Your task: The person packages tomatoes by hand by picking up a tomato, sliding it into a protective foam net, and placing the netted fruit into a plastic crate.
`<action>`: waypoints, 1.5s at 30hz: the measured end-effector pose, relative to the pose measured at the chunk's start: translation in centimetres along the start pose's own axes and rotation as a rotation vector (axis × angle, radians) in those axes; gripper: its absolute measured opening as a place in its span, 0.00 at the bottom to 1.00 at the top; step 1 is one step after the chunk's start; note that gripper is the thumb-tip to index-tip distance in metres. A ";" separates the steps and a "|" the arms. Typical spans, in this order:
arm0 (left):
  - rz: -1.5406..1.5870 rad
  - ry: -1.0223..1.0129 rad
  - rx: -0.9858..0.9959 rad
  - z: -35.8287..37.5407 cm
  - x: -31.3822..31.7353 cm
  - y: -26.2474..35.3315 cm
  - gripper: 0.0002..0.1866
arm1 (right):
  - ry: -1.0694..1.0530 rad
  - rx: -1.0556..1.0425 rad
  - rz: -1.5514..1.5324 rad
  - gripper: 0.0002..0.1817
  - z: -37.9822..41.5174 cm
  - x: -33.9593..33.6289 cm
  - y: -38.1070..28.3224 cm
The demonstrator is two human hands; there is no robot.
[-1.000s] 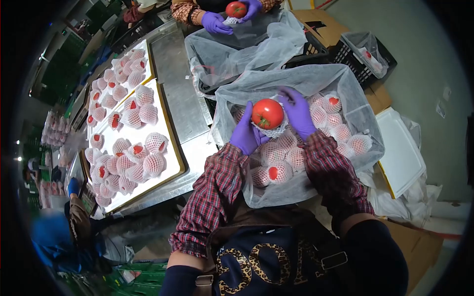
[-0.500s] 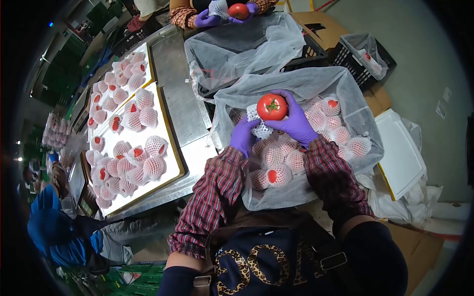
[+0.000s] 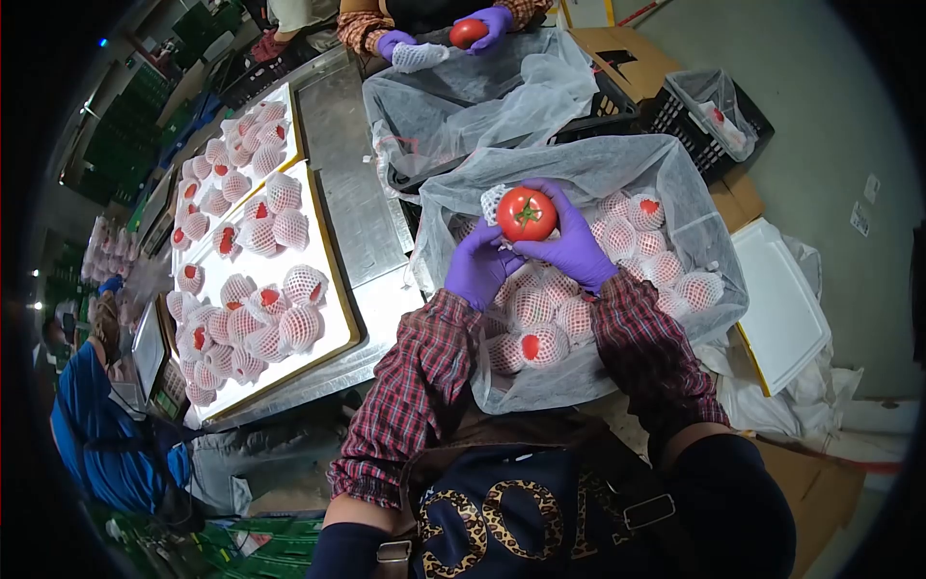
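A bare red tomato [image 3: 527, 214], its green stem toward me, sits between my two purple-gloved hands above a lined crate [image 3: 719, 246]. My right hand [image 3: 573, 239] is wrapped round its right side. My left hand [image 3: 479, 265] is closed at its lower left, with a white foam net [image 3: 494, 204] showing just above the fingers, beside the tomato. What the left fingertips grip is partly hidden; the net appears to run into them. Below the hands, several net-wrapped tomatoes [image 3: 545, 344] fill the crate.
Left on a metal table [image 3: 333, 130] lie white trays [image 3: 333, 318] with several netted tomatoes. A second lined crate [image 3: 434, 106] stands beyond mine, where a co-worker's gloved hands [image 3: 497, 24] hold a tomato and a net. Another person [image 3: 106, 425] is at lower left; a white lid [image 3: 786, 299] lies right.
My hands have drawn closer together, and the tomato has shifted slightly left and down. The net has moved from its left side to its upper left. The co-worker's hands have moved apart.
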State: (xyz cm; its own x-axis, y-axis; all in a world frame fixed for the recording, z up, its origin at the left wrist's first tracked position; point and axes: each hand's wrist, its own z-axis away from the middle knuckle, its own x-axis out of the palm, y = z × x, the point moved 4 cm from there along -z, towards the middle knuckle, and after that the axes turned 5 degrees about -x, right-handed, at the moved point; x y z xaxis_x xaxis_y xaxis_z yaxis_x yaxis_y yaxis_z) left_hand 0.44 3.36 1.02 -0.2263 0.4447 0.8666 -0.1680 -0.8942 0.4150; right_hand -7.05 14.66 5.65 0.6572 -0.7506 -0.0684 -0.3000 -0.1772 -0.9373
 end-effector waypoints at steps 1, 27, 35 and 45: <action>0.001 0.033 -0.001 -0.1 0.1 -0.1 0.25 | -0.009 0.018 -0.030 0.38 0.1 0.2 0.2; -0.132 0.156 0.056 -0.5 -0.8 -0.1 0.22 | -0.026 0.042 0.060 0.28 0.3 0.0 0.7; -0.621 0.217 0.318 -1.1 -2.2 -0.2 0.42 | 0.202 0.614 -0.659 0.32 0.3 -2.0 3.3; -0.100 -0.029 0.085 0.6 1.7 0.2 0.31 | 0.218 0.405 0.020 0.23 0.6 -2.0 3.7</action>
State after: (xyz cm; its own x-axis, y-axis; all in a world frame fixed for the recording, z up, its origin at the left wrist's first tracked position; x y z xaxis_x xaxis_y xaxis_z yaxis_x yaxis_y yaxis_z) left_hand 0.59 3.92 2.77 -0.1845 0.5310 0.8270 -0.1063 -0.8473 0.5203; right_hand -9.09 15.84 2.10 0.4799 -0.8756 -0.0550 0.0122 0.0694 -0.9975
